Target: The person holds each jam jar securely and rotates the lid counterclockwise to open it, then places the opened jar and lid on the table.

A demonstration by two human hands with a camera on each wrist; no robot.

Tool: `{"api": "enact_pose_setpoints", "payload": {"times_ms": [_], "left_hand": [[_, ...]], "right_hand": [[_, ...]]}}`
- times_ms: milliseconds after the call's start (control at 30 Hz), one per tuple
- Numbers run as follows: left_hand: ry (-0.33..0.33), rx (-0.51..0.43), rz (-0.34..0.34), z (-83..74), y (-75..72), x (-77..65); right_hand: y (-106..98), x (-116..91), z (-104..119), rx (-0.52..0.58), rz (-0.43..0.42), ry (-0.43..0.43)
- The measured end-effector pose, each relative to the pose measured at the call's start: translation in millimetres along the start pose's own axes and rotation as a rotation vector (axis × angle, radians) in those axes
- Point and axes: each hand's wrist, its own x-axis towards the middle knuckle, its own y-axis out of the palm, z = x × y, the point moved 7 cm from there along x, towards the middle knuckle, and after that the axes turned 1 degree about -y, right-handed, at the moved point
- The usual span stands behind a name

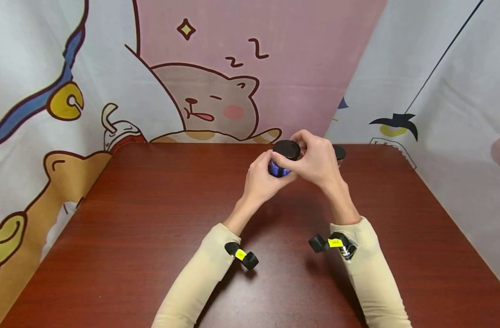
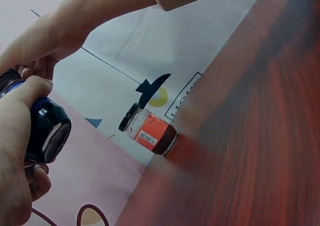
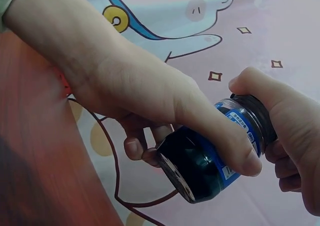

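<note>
A dark glass jar (image 3: 192,163) with a blue label is held up over the far part of the table. My left hand (image 1: 260,180) grips its body, thumb across the label in the right wrist view. The fingers and thumb of my right hand (image 1: 317,159) hold the jar's black lid (image 1: 286,149) at the rim. The lid sits on the jar; whether it is loose I cannot tell. Behind my right hand stands a second jar (image 2: 151,132), upright on the table, with a red label and dark contents. In the head view only its black top (image 1: 339,152) shows clearly.
The reddish-brown wooden table (image 1: 151,218) extends to a cartoon-printed curtain (image 1: 217,100) along its far edge. More curtain hangs at both sides. Each sleeved forearm carries a small black camera mount (image 1: 242,256) with a yellow tag.
</note>
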Motion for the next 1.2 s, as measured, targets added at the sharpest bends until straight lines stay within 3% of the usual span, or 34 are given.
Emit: {"api": "enact_pose_setpoints", "payload": {"times_ms": [467,1200], "left_hand": [[0.024,0.004,-0.029,-4.4,-23.8,-9.6],[0.052,0.025,-0.039,-7.1,-50.0,-32.2]], "right_hand": [[5,-5,22,0.040,-0.024,-0.061],[17,-15,44,0.072,0.041,-0.079]]}}
